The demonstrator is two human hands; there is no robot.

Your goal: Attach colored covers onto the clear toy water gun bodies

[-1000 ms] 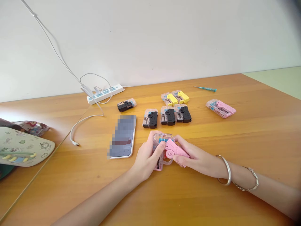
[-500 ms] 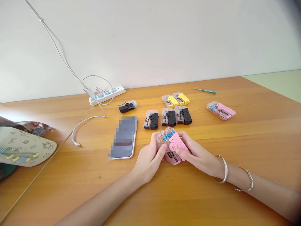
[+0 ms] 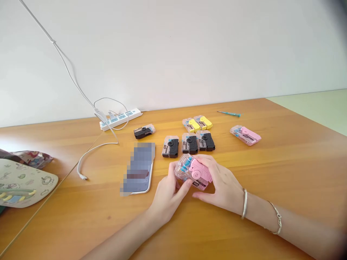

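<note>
Pink-and-clear plastic gadget [image 3: 196, 174] (blue parts [image 3: 186, 164] inside), black-lettered, tilted.

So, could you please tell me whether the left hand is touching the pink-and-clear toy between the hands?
Touching: the head view shows the left hand gripping the pink-and-clear toy, thumb against its near edge.

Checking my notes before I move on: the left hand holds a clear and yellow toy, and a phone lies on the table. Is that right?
One slip: the toy in the left hand is clear and pink, not yellow; the head view shows it. The phone does lie on the table.
</note>
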